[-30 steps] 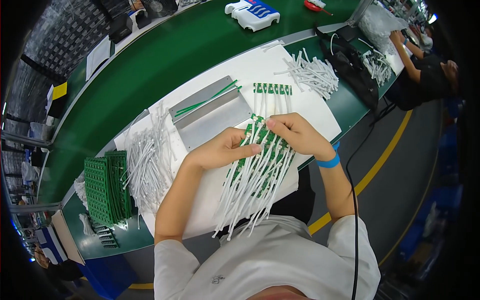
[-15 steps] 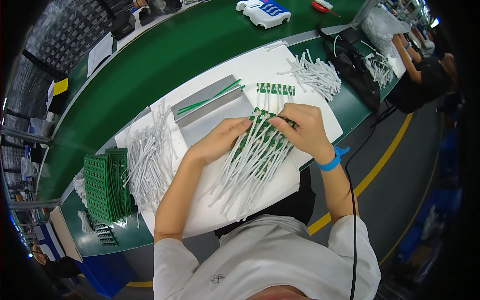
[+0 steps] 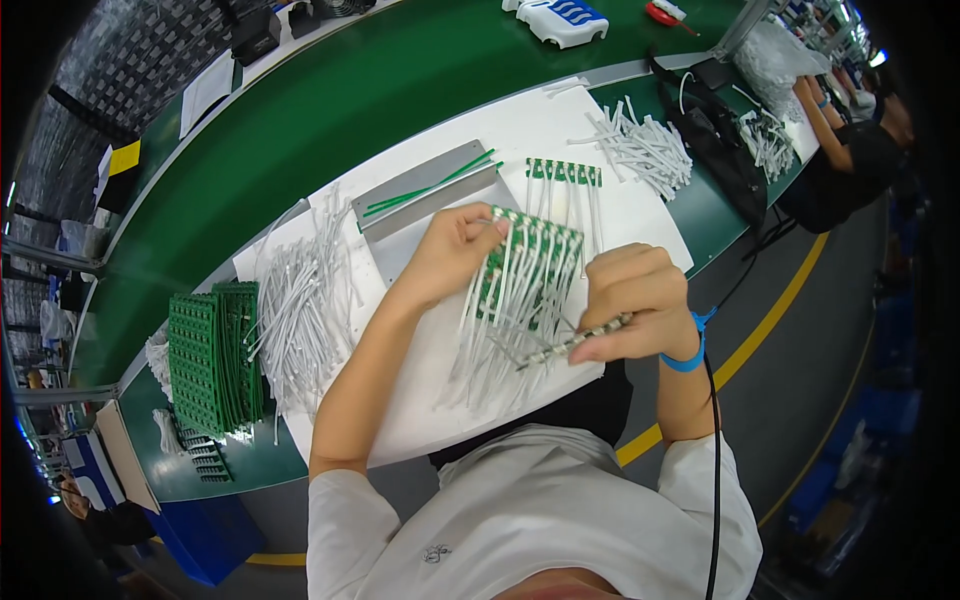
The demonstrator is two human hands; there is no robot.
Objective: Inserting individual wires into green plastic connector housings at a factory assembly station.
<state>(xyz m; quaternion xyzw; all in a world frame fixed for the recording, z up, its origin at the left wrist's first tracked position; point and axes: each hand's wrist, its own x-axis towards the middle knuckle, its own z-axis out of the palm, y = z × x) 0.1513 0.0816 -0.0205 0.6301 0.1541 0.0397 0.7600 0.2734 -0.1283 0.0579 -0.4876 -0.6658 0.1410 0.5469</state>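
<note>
Green bench (image 3: 330,130), white sheet (image 3: 400,420): board and strip held apart

Just right of the tray (image 3: 400,243), the left hand (image 3: 460,252) pinches the board (image 3: 540,236) near its upper-left corner. Farther right and lower than the tray, the right hand (image 3: 640,305) has thumb and fingers clamped on a blurred strip (image 3: 605,327). Both likely handle light and stiff but fragile, best held by the edges; the wires (image 3: 490,345) should flop. Board: green, rectangular, draped in white wires.
</note>
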